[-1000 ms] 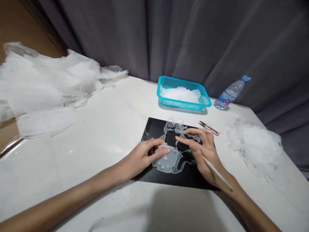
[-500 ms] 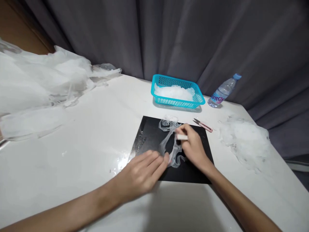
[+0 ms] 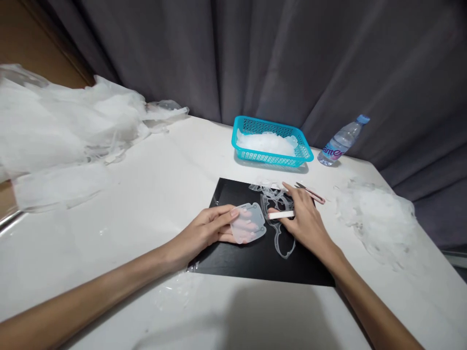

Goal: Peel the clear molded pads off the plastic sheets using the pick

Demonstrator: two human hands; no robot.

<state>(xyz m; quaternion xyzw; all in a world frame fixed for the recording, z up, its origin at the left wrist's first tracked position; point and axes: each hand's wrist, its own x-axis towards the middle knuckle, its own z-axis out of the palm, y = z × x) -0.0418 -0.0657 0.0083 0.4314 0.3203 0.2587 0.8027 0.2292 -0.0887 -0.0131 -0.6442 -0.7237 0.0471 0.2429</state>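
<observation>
Left hand (image 3: 215, 226) pinches translucent panel (image 3: 251, 224) by its edge, thumb over, fingers backing it, above black mat (image 3: 233, 262), likely for contrast. Right hand (image 3: 304, 216) grips white stick (image 3: 280, 215) beside clear strips (image 3: 273, 224). Snips (image 3: 315, 196) within easy reach.

We seem to be in a small hand-work spot, something like a workshop corner, though we cannot tell whether it sits in a home or a business. We see a white bench (image 3: 164, 180) with a black mat (image 3: 233, 265), snips (image 3: 316, 195) at the mat's far right corner and a frosted plastic piece (image 3: 251, 224) in hand. Similar whitish plastic heaps at the bench's left (image 3: 65, 121) and right (image 3: 379, 216) edges and fills a basket (image 3: 262, 157) by the far edge, before a grey curtain (image 3: 255, 58).
</observation>
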